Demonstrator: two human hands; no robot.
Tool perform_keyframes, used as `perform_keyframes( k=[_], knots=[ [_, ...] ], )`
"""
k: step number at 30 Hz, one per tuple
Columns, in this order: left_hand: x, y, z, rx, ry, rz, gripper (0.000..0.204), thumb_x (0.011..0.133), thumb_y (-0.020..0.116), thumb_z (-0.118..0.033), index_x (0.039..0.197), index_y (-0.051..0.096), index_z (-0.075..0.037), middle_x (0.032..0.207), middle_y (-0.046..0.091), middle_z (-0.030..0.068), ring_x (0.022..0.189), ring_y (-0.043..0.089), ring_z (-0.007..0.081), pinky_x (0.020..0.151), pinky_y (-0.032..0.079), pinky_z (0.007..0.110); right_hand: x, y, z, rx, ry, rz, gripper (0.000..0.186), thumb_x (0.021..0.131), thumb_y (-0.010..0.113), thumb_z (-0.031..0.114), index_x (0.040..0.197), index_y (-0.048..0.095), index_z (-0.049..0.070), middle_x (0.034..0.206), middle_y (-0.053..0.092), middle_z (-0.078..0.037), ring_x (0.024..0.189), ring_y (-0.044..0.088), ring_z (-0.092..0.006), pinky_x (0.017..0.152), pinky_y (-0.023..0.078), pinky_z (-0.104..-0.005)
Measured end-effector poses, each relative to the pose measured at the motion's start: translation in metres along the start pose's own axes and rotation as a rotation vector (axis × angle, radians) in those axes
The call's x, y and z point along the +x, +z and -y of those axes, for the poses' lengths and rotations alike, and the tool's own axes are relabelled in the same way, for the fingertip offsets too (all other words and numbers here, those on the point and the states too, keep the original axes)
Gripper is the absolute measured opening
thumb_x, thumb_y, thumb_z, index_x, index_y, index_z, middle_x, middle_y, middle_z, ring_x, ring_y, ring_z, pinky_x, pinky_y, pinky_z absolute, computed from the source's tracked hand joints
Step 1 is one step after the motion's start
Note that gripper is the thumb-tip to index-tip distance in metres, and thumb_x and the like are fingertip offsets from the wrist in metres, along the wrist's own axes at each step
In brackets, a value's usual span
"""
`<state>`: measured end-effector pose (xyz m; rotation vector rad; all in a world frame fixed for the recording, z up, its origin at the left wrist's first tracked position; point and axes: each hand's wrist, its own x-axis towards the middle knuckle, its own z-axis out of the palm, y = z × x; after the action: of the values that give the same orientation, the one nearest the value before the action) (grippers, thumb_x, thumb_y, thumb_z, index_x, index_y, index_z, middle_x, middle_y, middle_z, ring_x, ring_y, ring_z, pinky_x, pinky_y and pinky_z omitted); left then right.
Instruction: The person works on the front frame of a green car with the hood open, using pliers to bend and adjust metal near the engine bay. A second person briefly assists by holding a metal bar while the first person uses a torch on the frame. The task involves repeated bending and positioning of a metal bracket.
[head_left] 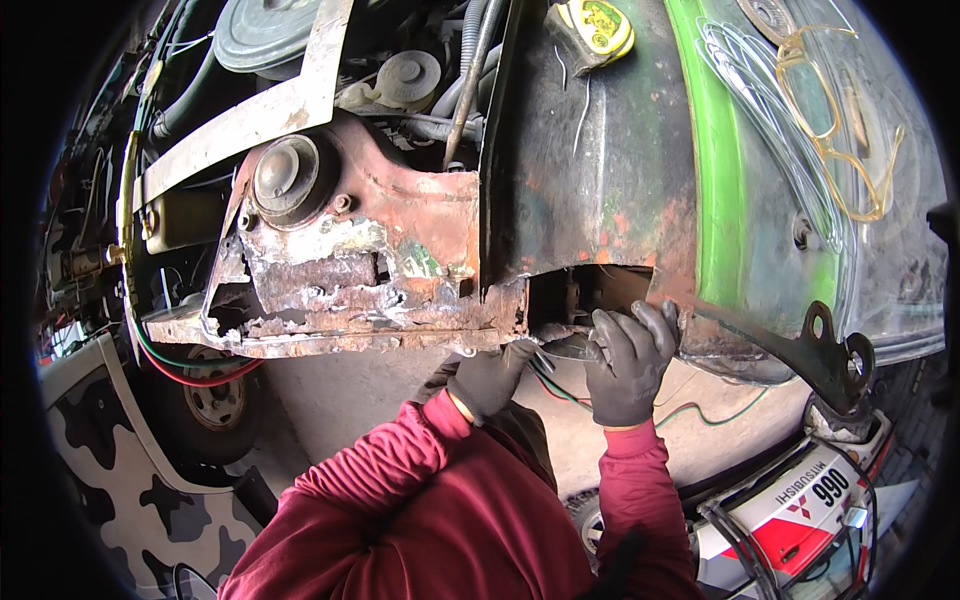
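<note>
Black lettering (799, 483), a black number (830, 487) and a red emblem (800, 507) on the white-and-red vehicle panel (786, 532).

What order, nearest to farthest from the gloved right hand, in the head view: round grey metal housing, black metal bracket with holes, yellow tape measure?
1. Black metal bracket: right of the gloved right hand.
2. Yellow tape measure: near the top edge.
3. Round grey metal housing: upper left.

Scuffed vehicle bodywork (640, 130) carries yellow tape measure (602, 30), wire coil (768, 120), glasses (826, 143).
</note>
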<state>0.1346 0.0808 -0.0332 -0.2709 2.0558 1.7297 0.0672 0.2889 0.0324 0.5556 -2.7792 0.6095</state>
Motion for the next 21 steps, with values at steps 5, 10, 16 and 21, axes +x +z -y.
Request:
perform_keyframes(
  k=[5,10,16,21],
  knots=[
    [0.002,0.002,-0.003,0.122,0.173,-0.088,0.059,0.118,0.049,-0.052,0.136,0.068,0.0,0.121,0.073,0.0227,0.115,0.069,0.0411,0.106,0.051,0.05,0.004,-0.012,0.013,-0.039,0.074,0.077,0.053,0.079,0.09,0.013,0.13,0.075,0.014,0.133,0.064,-0.005,0.136,0.053,-0.0302,0.124,0.04,-0.0586],
    [-0.002,-0.01,-0.012,0.055,-0.297,0.192,0.054,0.118,0.05,-0.047,0.138,0.067,0.0,0.122,0.072,0.0236,0.117,0.068,0.0429,0.109,0.05,0.051,-0.004,-0.034,0.038,-0.208,0.238,0.138,0.076,0.077,0.096,0.025,0.146,0.069,0.013,0.132,0.063,-0.008,0.125,0.058,-0.0298,0.105,0.045,-0.0507],
    [-0.003,-0.004,-0.005,0.272,0.126,0.047,0.05,0.12,0.045,-0.039,0.144,0.061,0.002,0.137,0.067,0.0271,0.128,0.064,0.0456,0.114,0.048,0.052,-0.006,-0.027,0.029,-0.043,0.368,0.311,0.079,0.079,0.096,0.03,0.15,0.067,0.011,0.078,0.064,0.0,0.073,0.063,-0.0242,0.075,0.049,-0.0427],
    [-0.001,-0.004,0.0,0.533,0.4,-0.1,0.045,0.116,0.05,-0.027,0.148,0.06,0.002,0.143,0.064,0.0288,0.132,0.062,0.0494,0.117,0.044,0.059,-0.003,-0.018,0.025,-0.133,0.424,0.307,0.068,0.081,0.096,0.03,0.143,0.071,0.018,0.081,0.073,-0.004,0.075,0.071,-0.0296,0.07,0.056,-0.0469]
  ],
)
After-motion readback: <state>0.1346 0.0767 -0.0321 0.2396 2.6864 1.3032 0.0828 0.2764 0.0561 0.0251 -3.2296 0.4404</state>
